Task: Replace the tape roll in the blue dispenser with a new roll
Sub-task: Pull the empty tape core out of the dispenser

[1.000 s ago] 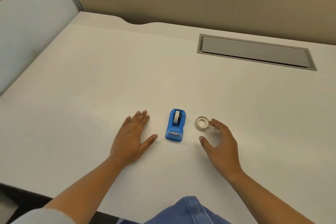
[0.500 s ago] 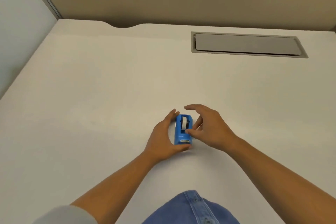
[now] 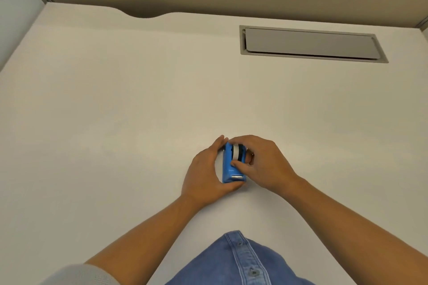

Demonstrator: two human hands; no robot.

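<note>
The blue dispenser (image 3: 228, 167) stands on the white desk (image 3: 115, 104), its metal cutter pointing toward me. Inside it sits a white tape roll (image 3: 236, 152) on a dark hub. My left hand (image 3: 203, 174) wraps the dispenser's left side, with the thumb across its near end. From the right, my right hand (image 3: 266, 163) arches over the top; its forefinger and thumb pinch the roll from back and front. The loose spare roll lies behind my right hand and is almost wholly hidden.
A grey cable hatch (image 3: 310, 44) is set flush into the desk at the back right. Partition walls close the back and the left side. The desk's back edge has a curved notch (image 3: 143, 15). My denim shirt (image 3: 234, 261) fills the bottom edge.
Both hands came in from flat on the desk. The left closed round the dispenser; the right left the spare roll's side and now pinches the roll in the dispenser. My head tilted further down.
</note>
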